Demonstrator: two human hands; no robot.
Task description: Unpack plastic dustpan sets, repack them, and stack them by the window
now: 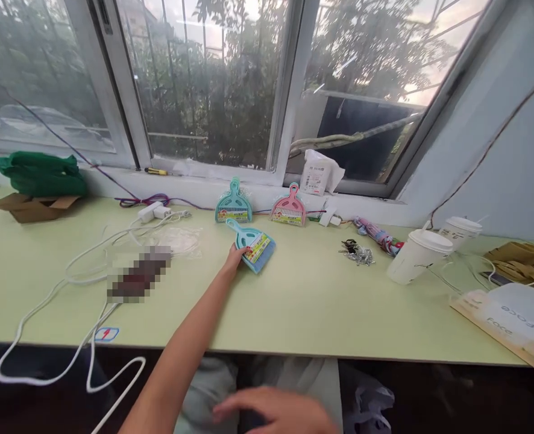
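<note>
My left hand (236, 258) reaches across the table and is closed on the near edge of a light-blue mini dustpan and brush set (252, 244). That set is tilted, its handle pointing to the back left and its blue bristles to the front right. Behind it, a teal dustpan set (234, 205) in clear wrap leans upright against the wall under the window. A pink dustpan set (289, 208) leans there too, to the right. Low in the view, in front of the table edge, my right hand (280, 410) is blurred, with fingers apart and nothing seen in it.
White cables (68, 271) and a pixelated dark item (138, 277) lie on the left. A cardboard box (34, 208) with a green bag (41, 173) is at the back left. Keys (358, 253), paper cups (418, 256) and a tissue pack (508, 322) are on the right.
</note>
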